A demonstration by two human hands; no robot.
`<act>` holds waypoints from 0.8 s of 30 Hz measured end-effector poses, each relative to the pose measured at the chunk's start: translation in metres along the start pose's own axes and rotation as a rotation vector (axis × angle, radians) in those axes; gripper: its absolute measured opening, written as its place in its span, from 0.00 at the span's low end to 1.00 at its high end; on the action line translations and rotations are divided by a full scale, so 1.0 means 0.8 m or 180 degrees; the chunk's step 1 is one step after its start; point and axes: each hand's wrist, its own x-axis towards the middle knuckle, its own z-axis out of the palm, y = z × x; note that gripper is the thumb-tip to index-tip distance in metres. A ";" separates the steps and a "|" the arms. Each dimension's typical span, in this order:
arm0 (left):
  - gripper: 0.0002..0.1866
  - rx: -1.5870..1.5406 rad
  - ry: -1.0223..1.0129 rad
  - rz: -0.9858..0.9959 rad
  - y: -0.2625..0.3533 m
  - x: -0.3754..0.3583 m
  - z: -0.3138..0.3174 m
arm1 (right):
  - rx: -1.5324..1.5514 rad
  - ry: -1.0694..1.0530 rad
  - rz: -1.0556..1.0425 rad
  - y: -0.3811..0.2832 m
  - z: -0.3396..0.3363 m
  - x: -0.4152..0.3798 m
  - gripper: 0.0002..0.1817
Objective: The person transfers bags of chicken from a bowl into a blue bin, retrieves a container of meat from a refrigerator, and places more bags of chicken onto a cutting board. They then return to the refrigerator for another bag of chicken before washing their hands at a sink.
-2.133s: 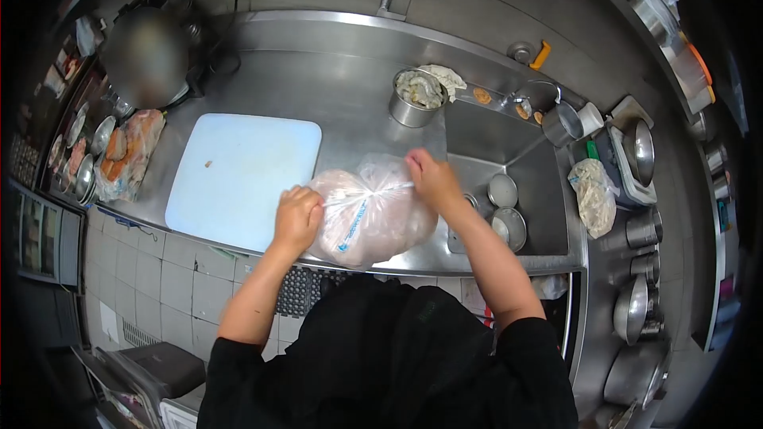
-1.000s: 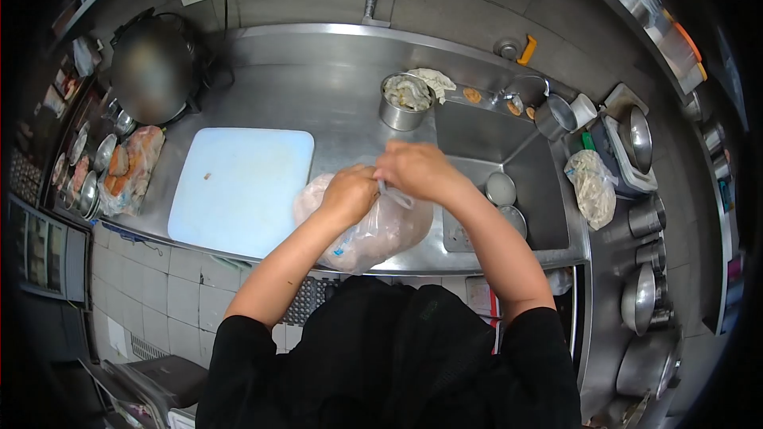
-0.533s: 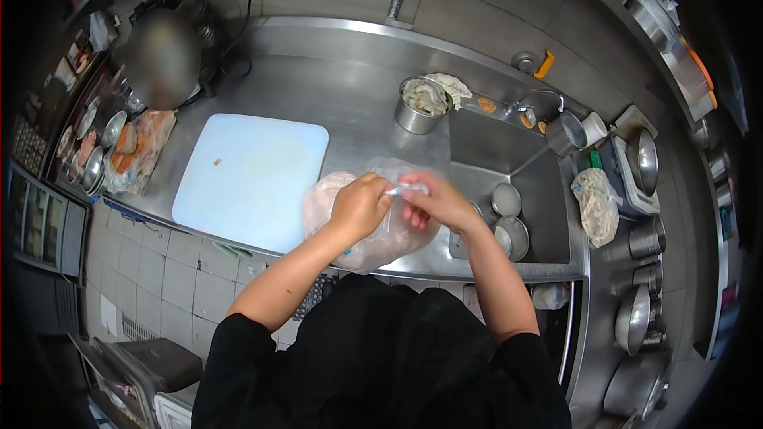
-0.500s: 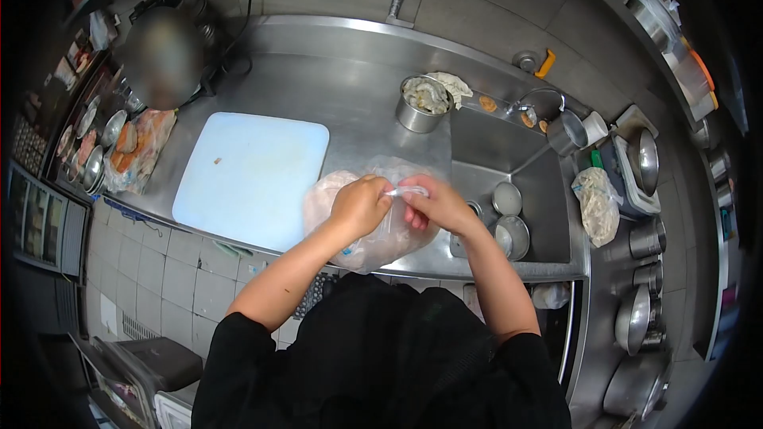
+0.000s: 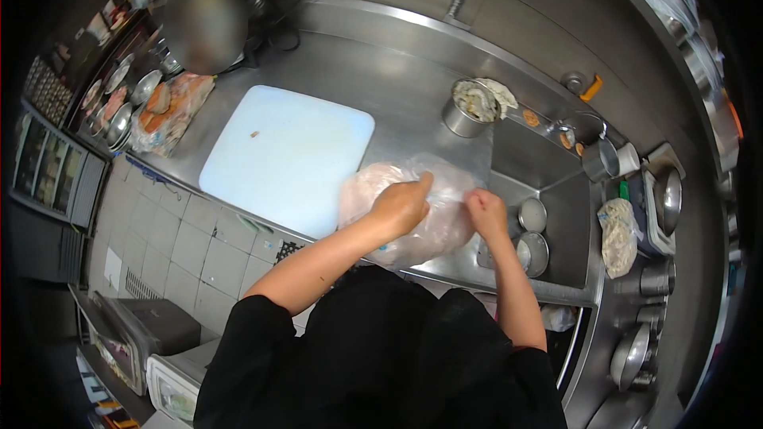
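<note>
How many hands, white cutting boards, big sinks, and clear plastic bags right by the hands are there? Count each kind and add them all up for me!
Hands: 2, the left hand and the right hand
White cutting board: 1
Big sink: 1
Clear plastic bag by the hands: 1
Total: 5

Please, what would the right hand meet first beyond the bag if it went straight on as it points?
Probably the metal pot beside the sink, though the height of the right hand is unclear.
</note>
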 end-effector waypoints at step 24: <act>0.09 -0.0448 0.1658 -0.0836 -0.225 -0.009 -0.141 | 0.3215 0.2985 0.2744 0.248 -0.113 -0.393 0.11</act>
